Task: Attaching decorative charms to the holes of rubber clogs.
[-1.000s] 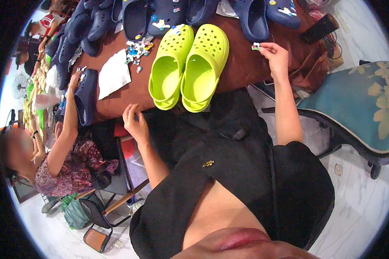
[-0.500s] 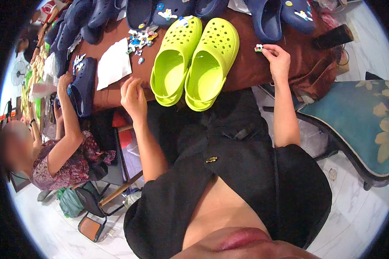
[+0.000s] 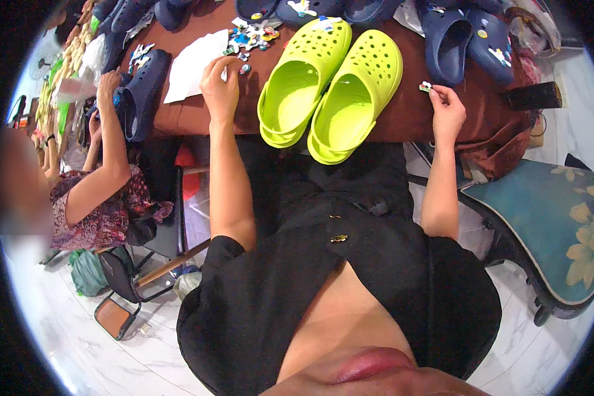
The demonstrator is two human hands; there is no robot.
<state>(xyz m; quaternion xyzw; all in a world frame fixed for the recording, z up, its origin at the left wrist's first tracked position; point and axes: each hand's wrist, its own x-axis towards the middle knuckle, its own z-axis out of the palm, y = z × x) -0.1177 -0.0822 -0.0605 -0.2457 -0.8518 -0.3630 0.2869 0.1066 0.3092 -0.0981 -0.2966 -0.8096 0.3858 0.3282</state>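
A pair of lime-green clogs (image 3: 369, 82) stands at the near table edge, toes pointing away. A small white-and-blue charm (image 3: 326, 24) sits on the left clog's toe. To their right, my right hand (image 3: 449, 113) pinches a small shoe charm (image 3: 426, 87), white, green and red, between thumb and fingertips. My left hand (image 3: 219, 87) is over the right side of a white paper sheet (image 3: 195, 67), its fingers loosely bent with a gap at the thumb. Just beyond its fingertips lies a pile of colourful shoe charms (image 3: 252, 36).
Several navy clogs line the far side of the brown-covered table (image 3: 402, 119), some with charms. A dark cylinder (image 3: 534, 97) lies at the right, above a teal flowered chair (image 3: 541, 218). At the left, a co-worker (image 3: 99, 191) handles a navy clog (image 3: 145, 96).
My left hand has moved forward and right, toward the charm pile. My right hand still holds its charm, slightly turned. The whole view has shifted, moving the table things rightward.
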